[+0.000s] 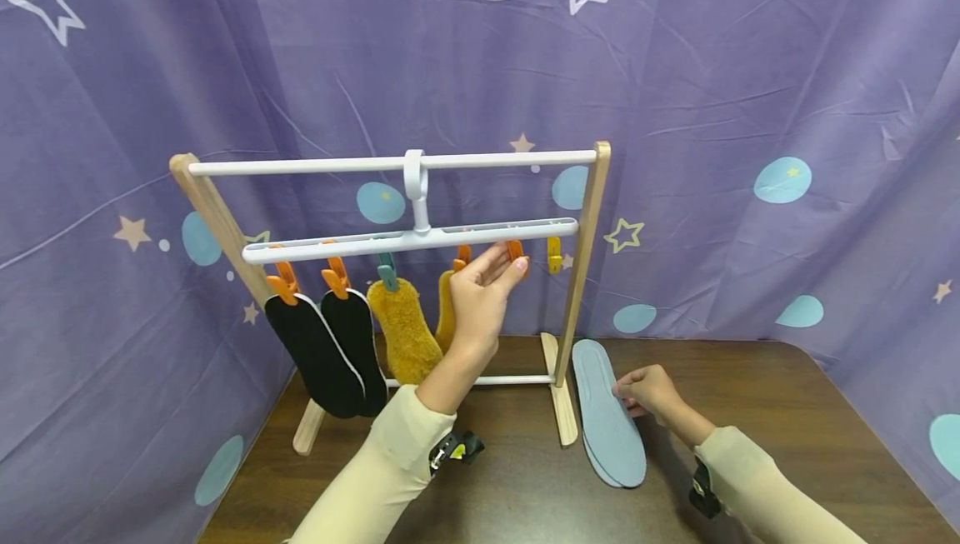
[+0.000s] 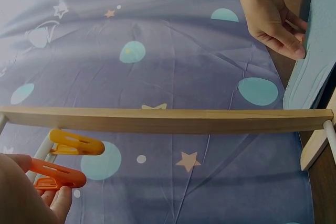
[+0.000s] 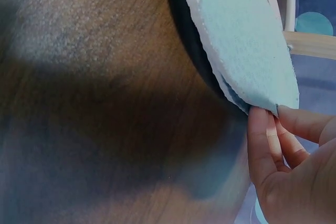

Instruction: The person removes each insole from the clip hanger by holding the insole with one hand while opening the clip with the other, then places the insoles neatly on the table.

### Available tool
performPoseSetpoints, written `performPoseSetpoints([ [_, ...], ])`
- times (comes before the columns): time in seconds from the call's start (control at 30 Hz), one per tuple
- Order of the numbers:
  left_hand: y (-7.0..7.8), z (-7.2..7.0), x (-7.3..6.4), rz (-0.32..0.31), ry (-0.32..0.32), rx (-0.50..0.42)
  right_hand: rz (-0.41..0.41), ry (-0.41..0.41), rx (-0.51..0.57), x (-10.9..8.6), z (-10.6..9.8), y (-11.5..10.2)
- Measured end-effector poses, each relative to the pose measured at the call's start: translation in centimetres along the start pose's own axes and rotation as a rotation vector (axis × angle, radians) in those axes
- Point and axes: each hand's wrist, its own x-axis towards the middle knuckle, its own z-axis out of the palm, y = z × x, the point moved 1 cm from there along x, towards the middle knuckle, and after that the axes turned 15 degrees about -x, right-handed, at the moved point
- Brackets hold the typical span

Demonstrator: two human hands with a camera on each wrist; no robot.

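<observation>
My left hand (image 1: pixel 480 294) is raised to the white hanger (image 1: pixel 487 235) and pinches an orange clip (image 2: pixel 58 174) between thumb and fingers; nothing hangs from this clip. To its right is a yellow clip (image 1: pixel 554 255), also bare. Low on the right, my right hand (image 1: pixel 654 390) pinches the right edge of a pale blue insole (image 1: pixel 611 419). A second one lies under it, its edge showing at the lower left. In the right wrist view, thumb and fingertips meet at the rim of the pale insole (image 3: pixel 247 35).
From the hanger's left part, clips hold two black insoles (image 1: pixel 311 352) and a fuzzy yellow insole (image 1: pixel 402 331). Another yellow insole (image 1: pixel 446 311) is partly hidden behind my left hand. A wooden rack (image 1: pixel 581 277) carries the hanger on the brown table (image 1: pixel 750 411), before a purple curtain (image 1: pixel 697 111).
</observation>
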Motion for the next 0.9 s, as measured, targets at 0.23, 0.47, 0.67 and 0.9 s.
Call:
performPoseSetpoints([
  [0.23, -0.04, -0.01, 0.01, 0.002, 0.001, 0.0, -0.001, 0.013, 0.001, -0.11, 0.1, 0.03],
  [0.47, 0.01, 0.02, -0.02, -0.001, 0.002, 0.004, -0.003, 0.032, -0.017, -0.18, 0.25, -0.09],
  [0.67, -0.03, -0.01, 0.03, -0.012, -0.002, 0.006, 0.003, 0.051, -0.053, -0.18, 0.45, -0.05],
  [0.9, 0.15, 0.02, 0.1, -0.021, -0.005, 0.014, 0.008, 0.065, -0.078, -0.3, 0.5, -0.31],
])
